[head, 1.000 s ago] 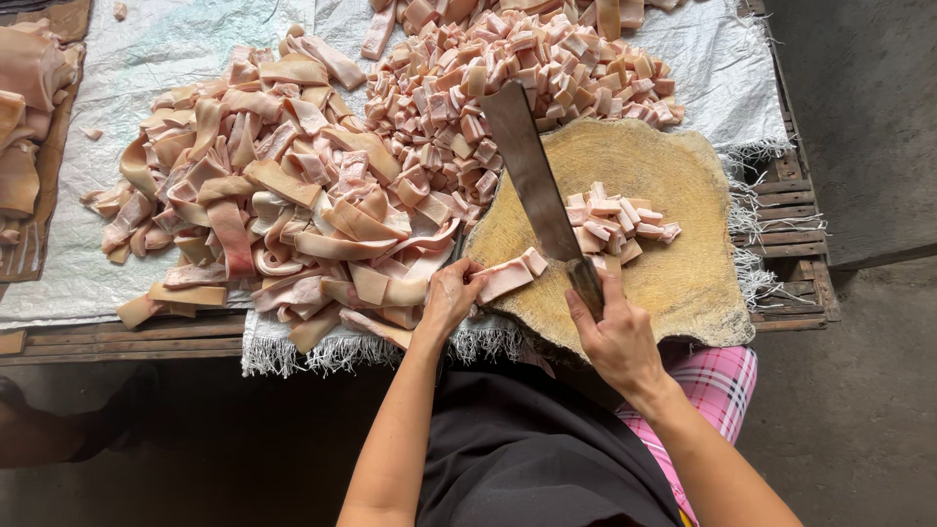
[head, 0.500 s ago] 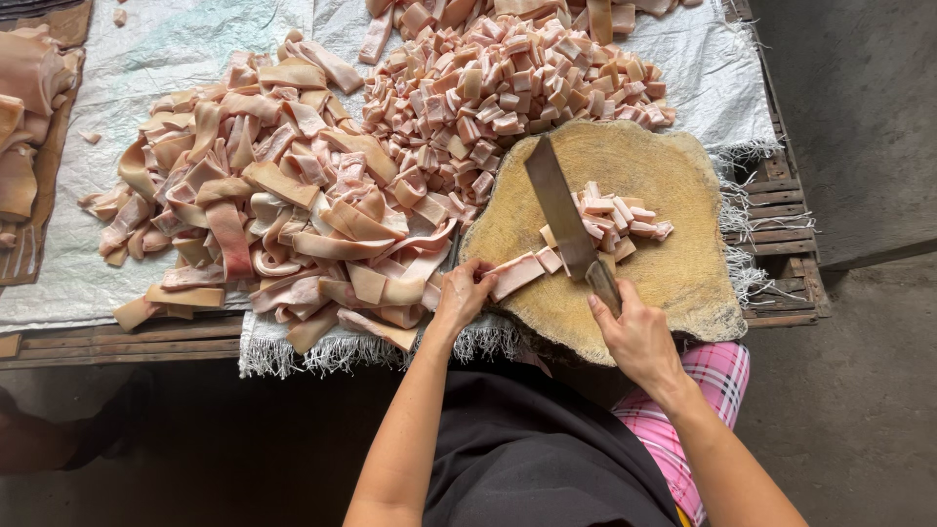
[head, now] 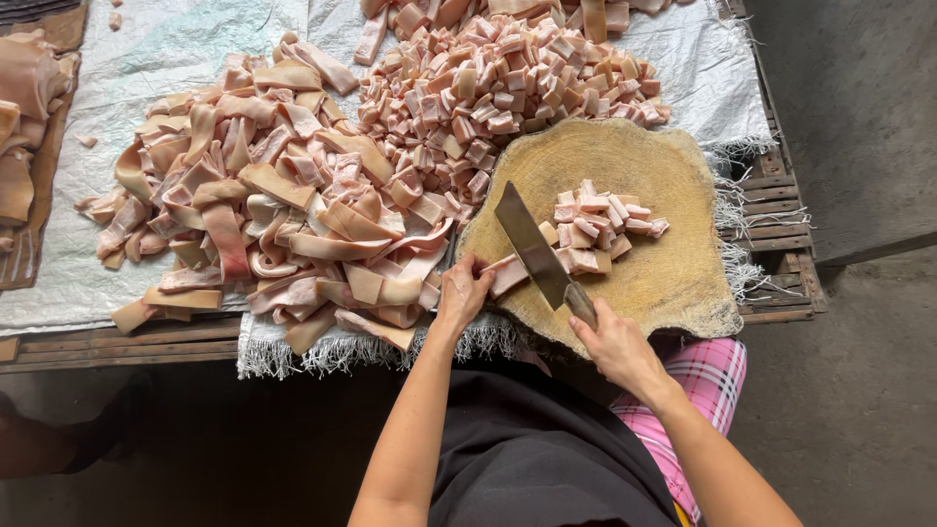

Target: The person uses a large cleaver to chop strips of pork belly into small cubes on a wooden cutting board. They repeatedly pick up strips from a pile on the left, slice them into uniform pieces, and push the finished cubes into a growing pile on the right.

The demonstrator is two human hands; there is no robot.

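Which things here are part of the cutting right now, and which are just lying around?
In use: cleaver in right hand; strip under left hand; board; cut pieces.

Lying about: strip pile; cube pile; sheet; slabs.

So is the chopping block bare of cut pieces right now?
No, a small heap of cut pieces lies on the chopping block beside the cleaver.

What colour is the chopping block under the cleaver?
Pale yellowish tan wood, the chopping block, clearest in the head view.
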